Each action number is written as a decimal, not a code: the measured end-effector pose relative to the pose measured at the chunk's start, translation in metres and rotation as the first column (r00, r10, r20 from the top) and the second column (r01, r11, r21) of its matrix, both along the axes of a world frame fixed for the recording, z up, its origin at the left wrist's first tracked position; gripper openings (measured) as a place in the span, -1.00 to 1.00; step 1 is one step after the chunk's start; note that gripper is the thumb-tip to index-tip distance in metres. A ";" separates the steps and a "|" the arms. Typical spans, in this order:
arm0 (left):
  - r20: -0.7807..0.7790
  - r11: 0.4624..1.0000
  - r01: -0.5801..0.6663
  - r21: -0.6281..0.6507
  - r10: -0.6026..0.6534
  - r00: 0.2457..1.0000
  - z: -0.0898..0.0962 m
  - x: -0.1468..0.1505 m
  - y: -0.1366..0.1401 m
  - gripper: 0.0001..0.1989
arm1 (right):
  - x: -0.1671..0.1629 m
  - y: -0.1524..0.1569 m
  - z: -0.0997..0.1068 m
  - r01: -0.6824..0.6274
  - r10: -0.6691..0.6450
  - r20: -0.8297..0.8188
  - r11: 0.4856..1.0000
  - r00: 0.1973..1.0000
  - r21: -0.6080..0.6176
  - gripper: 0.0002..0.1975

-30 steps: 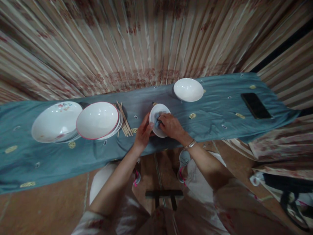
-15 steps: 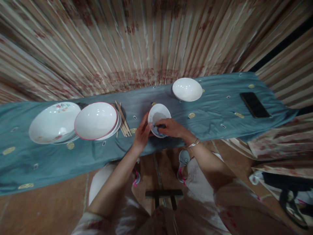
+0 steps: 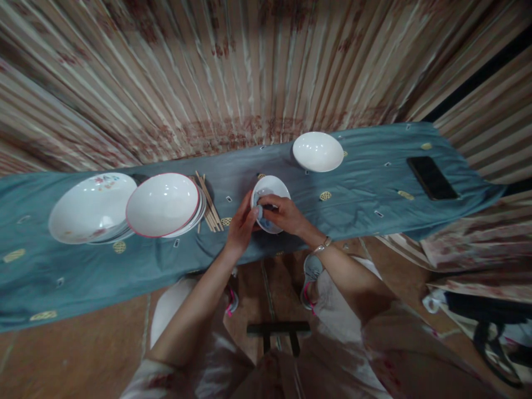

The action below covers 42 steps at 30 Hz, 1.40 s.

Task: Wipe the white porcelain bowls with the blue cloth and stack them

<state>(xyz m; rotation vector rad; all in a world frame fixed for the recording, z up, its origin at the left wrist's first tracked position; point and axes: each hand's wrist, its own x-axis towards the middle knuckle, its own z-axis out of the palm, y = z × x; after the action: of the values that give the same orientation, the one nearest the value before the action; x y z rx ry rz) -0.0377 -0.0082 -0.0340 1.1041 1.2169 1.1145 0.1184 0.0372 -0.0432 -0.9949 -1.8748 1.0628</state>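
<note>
A small white bowl (image 3: 277,185) is in front of me at the middle of the cloth-covered table, its opening facing up. My left hand (image 3: 241,224) grips its left side, thumb over the rim and fingers around the outside. Inside the bowl, my right hand (image 3: 286,215) is closed on a bluish cloth (image 3: 268,223), pressed against the inner wall. Part of the cloth is hidden beneath my right fingers, and a bit of it shows by my left thumb.
Left of the bowl lie several wooden chopsticks (image 3: 211,205). Beyond them stand stacked red-rimmed bowls (image 3: 163,205) and large floral bowls (image 3: 89,213). Another white bowl (image 3: 318,152) sits at the back right, a black phone (image 3: 432,177) farther right. A pleated curtain (image 3: 266,72) hangs behind the table (image 3: 357,205).
My right hand has shifted left and slightly up inside the bowl with the cloth. My left hand keeps its hold, and the bowl stays in place.
</note>
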 end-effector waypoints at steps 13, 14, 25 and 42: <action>-0.016 1.000 0.006 0.007 -0.006 1.000 0.001 0.000 -0.002 -0.23 | -0.004 0.009 -0.007 0.145 -0.211 0.179 0.935 0.961 0.323 -0.76; -0.014 1.000 0.007 0.011 -0.007 1.000 0.002 0.000 -0.002 -0.22 | -0.003 0.010 -0.007 0.149 -0.224 0.198 0.930 0.954 0.336 -0.76; -0.012 1.000 0.003 0.010 -0.003 1.000 0.001 -0.001 -0.002 -0.19 | -0.001 0.007 -0.002 0.104 -0.318 0.467 0.898 0.825 0.427 -0.72; -0.018 1.000 -0.014 -0.028 0.013 1.000 0.000 -0.001 0.000 -0.19 | 0.011 -0.002 0.005 -0.013 -0.216 0.682 0.949 0.699 0.314 -0.86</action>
<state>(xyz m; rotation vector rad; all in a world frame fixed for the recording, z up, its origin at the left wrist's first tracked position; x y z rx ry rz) -0.0383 -0.0079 -0.0344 1.0879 1.2521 1.0968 0.1291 0.0348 -0.0378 -1.4380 -2.4551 0.2837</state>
